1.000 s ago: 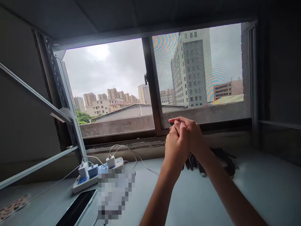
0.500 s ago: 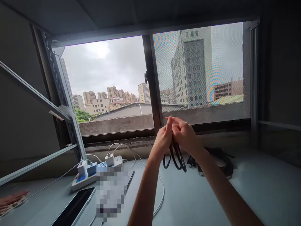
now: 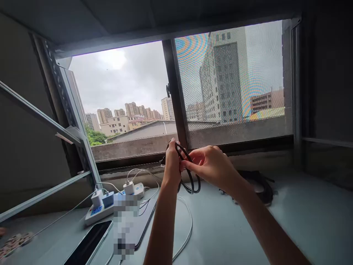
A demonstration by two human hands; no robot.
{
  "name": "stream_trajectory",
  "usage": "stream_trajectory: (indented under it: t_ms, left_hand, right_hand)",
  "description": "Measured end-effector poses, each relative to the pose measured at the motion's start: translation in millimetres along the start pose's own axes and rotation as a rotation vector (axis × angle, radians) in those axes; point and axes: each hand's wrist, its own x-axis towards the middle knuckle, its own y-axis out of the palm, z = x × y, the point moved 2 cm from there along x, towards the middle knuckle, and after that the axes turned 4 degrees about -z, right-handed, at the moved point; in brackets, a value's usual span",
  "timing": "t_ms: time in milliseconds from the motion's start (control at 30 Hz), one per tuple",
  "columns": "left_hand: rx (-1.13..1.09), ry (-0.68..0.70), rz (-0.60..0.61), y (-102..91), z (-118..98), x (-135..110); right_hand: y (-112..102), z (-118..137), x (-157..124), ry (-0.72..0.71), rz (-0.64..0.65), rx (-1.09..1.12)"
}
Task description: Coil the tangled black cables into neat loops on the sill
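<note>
A looped black cable (image 3: 191, 181) hangs from my two raised hands, above the table and in front of the window. My left hand (image 3: 173, 162) is closed around the top of the loops, and a connector end (image 3: 163, 165) pokes out on its left side. My right hand (image 3: 211, 163) is beside it, thumb and fingers pinched on the loops near the left hand. The exact grip of the right fingertips is partly hidden by the cable.
On the left stand a white power strip (image 3: 91, 217) with chargers, a phone (image 3: 89, 244) and a flat, partly blurred device (image 3: 146, 221). A white cable (image 3: 191, 228) curves across the table. More black cable (image 3: 266, 191) lies at the back right. Metal shelf posts (image 3: 296, 88) frame the window.
My hands, close together before, have moved apart. The left has shifted left with the cable; its loops have spread wider, and a connector end now shows. The view has turned slightly.
</note>
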Motion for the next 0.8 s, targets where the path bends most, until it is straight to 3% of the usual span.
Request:
stream_trajectory:
  t_ms: [133, 333, 667, 800]
  left_hand:
    - [0.214, 0.048, 0.064, -6.7, -5.5, -1.5]
    - [0.32, 0.043, 0.165, -10.9, -16.7, -7.1]
    - [0.183, 0.121, 0.013, -29.5, -24.8, 1.0]
    - [0.155, 0.15, -0.052, -48.0, -35.0, 5.4]
  right_hand:
    - [2.2, -8.6, 7.0, 0.099, -0.037, 0.245]
    - [-15.8, -30.3, 17.8, 0.187, -0.275, 0.563]
    - [-54.7, -56.5, 17.9, 0.329, -0.647, 0.811]
    - [-63.8, -64.5, 16.1, 0.393, -0.833, 0.945]
